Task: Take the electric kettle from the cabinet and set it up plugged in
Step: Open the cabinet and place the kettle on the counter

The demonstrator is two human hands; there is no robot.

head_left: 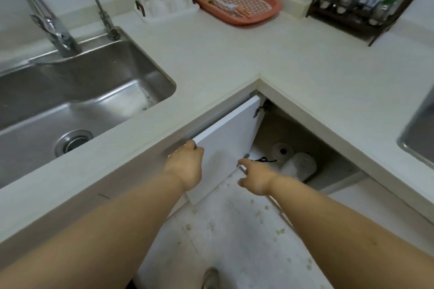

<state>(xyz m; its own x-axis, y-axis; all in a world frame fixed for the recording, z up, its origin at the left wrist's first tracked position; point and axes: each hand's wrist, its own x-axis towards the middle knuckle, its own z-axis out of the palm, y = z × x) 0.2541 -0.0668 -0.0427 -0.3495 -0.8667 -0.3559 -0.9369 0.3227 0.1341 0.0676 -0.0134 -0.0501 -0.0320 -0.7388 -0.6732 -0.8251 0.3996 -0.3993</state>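
A white cabinet door [225, 138] under the counter corner stands swung open. My left hand [187, 164] grips its top edge. My right hand [256, 177] reaches toward the opening with fingers apart, holding nothing, its fingertips at the door's lower hinge edge. Inside the cabinet a white electric kettle [303, 165] lies low on the floor of the compartment, next to its round white base [283, 151] and a black cord [264, 160]. The cabinet's far interior is dark.
An L-shaped cream countertop [234, 54] wraps the corner. A steel sink [145, 63] with faucet sits left. A white drying rack [164, 7], a coral tray [270, 4] and a spice rack [366, 0] line the back. Another steel basin edge [415, 138] shows at right.
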